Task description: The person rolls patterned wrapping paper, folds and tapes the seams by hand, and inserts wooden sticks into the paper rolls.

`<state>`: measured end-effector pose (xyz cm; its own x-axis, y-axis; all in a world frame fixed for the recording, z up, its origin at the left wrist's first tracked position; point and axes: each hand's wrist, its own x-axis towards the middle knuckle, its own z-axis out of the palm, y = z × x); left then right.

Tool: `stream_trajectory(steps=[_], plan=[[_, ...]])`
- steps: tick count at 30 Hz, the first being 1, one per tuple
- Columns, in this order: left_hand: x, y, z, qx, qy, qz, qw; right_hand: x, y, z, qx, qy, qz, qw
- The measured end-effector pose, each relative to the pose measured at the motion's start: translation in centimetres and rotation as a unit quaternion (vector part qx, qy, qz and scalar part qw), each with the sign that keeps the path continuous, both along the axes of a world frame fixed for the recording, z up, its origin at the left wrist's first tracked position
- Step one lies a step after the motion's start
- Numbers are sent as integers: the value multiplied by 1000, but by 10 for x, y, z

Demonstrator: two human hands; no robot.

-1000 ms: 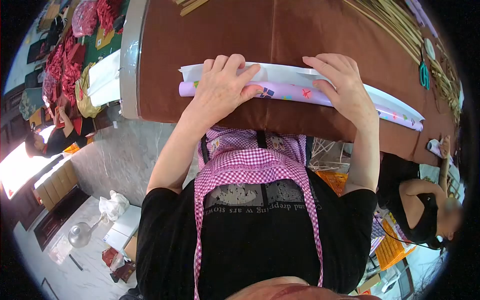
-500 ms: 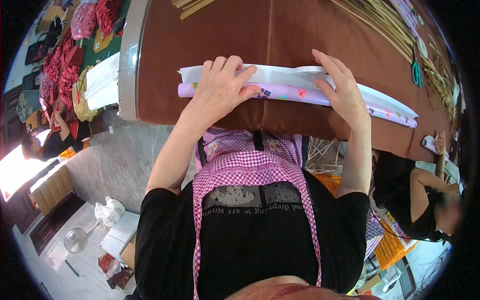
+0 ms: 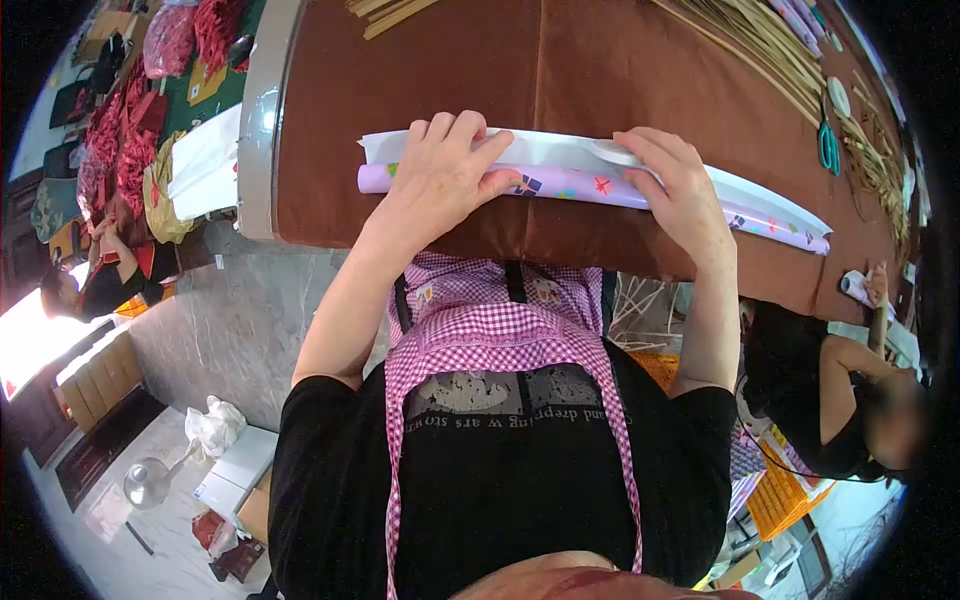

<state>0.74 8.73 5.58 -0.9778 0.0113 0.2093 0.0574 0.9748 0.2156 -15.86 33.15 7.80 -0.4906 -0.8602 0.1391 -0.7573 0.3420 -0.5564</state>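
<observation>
A long roll of purple patterned paper (image 3: pixel 580 188) lies along the near edge of the brown-covered table, its white inner side (image 3: pixel 560 150) showing as a strip behind the tube. My left hand (image 3: pixel 445 165) grips the roll near its left end, fingers bent over the white strip and thumb on the tube. Further right, my right hand (image 3: pixel 675 185) has its fingers closed round a white ring (image 3: pixel 615 152), perhaps a tape roll, which rests against the white strip. The palm side of both hands is hidden.
Brown table cover (image 3: pixel 430 75) surrounds the paper. Flat strips (image 3: pixel 745 55) lie at the back right, beside teal-handled scissors (image 3: pixel 828 148). A co-worker (image 3: pixel 830 390) sits at the right, another person (image 3: pixel 100 275) at the far left. White sheets (image 3: pixel 205 170) lie left of the table.
My right hand has shifted slightly left, and its raised fingers have come down over the white ring. My left hand has stayed almost still on the roll. The co-worker's arm has moved a little.
</observation>
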Motion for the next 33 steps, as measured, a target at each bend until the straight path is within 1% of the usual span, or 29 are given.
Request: stream_trajectory(steps=[5, 18, 24, 26, 28, 30, 31, 32, 33], plan=[[-1, 0, 1, 2, -5, 0, 1000, 8, 7, 1, 11, -4, 31, 999], [-1, 0, 2, 4, 27, -2, 1000, 25, 11, -6, 2, 4, -39, 999], [-1, -1, 5, 9, 0, 8, 1000, 28, 12, -3, 3, -2, -51, 999], [-1, -2, 4, -2, 58, -3, 998, 29, 12, -1, 4, -2, -50, 999], [1, -1, 14, 7, 65, 1, 998, 30, 14, 1, -13, 15, -55, 998], [8, 0, 26, 20, 62, 7, 998, 36, 20, 8, -20, 1, -64, 998], [16, 0, 33, 80, 67, -1, 994, 41, 23, 13, -29, -10, -72, 997], [27, -1, 37, 140, 73, -6, 987, 50, 27, 26, -48, -77, -70, 993], [42, -2, 41, 143, 61, 2, 988, 57, 35, 32, -51, -133, -58, 988]])
